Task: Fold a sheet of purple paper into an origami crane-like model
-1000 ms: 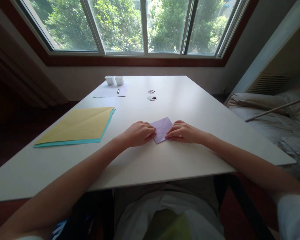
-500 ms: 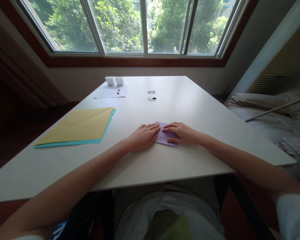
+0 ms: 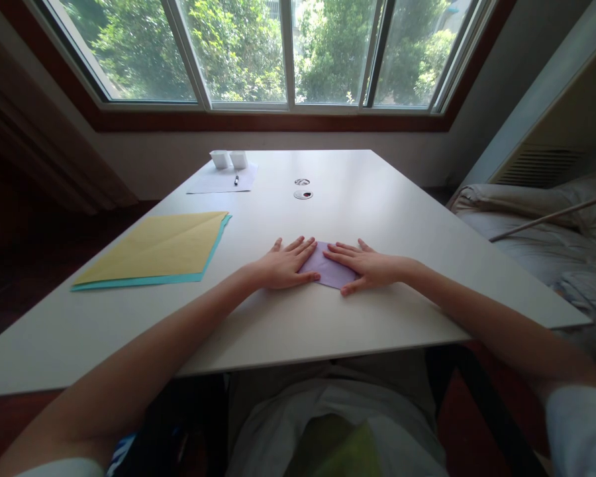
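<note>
A small piece of folded purple paper (image 3: 330, 270) lies flat on the white table, with a hand on each side of it. My left hand (image 3: 291, 265) rests palm down, fingers stretched out and spread, its fingertips and thumb on the paper's left part. From the right, my right hand (image 3: 365, 268) lies flat too, its fingers over the paper's right part and its thumb pointing toward the near edge. Both hands cover the paper's side edges. Neither one grips it.
Yellow paper (image 3: 153, 245) over turquoise paper (image 3: 134, 283) lies on the table's left side. Farther back, a white sheet (image 3: 203, 184) bears a pen (image 3: 236, 180) and two white containers (image 3: 230, 159). Two round fittings (image 3: 302, 195) sit mid-table. A padded seat (image 3: 526, 232) stands at right.
Both hands have spread their fingers and flattened. The left thumb now reaches over the paper, and the right thumb has moved off its near edge. The paper's visible outline has changed.
</note>
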A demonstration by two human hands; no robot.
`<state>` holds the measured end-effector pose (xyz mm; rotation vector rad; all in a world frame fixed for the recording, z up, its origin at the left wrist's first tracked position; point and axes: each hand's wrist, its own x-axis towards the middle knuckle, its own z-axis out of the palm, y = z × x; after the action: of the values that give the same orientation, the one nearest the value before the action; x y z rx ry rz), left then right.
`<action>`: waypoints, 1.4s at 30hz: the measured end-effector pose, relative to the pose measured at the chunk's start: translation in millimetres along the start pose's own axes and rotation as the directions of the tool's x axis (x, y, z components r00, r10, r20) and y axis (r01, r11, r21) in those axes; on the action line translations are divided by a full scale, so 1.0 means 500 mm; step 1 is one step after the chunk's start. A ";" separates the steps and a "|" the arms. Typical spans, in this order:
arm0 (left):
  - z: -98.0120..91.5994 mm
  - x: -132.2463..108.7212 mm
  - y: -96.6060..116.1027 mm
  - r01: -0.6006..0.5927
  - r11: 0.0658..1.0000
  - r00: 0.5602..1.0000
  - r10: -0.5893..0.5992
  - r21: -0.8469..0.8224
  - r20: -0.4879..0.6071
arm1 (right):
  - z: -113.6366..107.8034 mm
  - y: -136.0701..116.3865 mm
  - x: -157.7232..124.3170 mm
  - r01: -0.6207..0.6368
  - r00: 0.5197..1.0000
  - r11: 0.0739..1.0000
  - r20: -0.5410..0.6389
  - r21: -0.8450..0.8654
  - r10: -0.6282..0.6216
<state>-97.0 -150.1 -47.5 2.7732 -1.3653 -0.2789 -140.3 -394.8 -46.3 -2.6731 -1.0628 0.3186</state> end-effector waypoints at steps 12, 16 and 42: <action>-0.017 -0.015 -0.040 -0.018 0.993 0.939 -0.023 -0.115 -0.343 | -0.017 0.080 -0.016 -0.064 0.922 0.996 -0.385 -0.059 0.037; -0.012 -0.019 -0.058 -0.149 0.977 0.923 0.082 -0.153 -0.375 | -0.018 0.076 -0.016 -0.012 0.916 0.999 -0.402 -0.043 -0.007; -0.041 -0.022 0.021 -0.342 0.905 0.793 0.133 -0.253 -0.595 | -0.040 -0.015 0.009 0.078 0.681 0.954 -0.683 -0.289 -0.263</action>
<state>-108.0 -148.8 -24.7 2.1010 -1.3206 0.2771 -136.2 -389.4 -25.6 -2.4532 -1.0955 -0.8917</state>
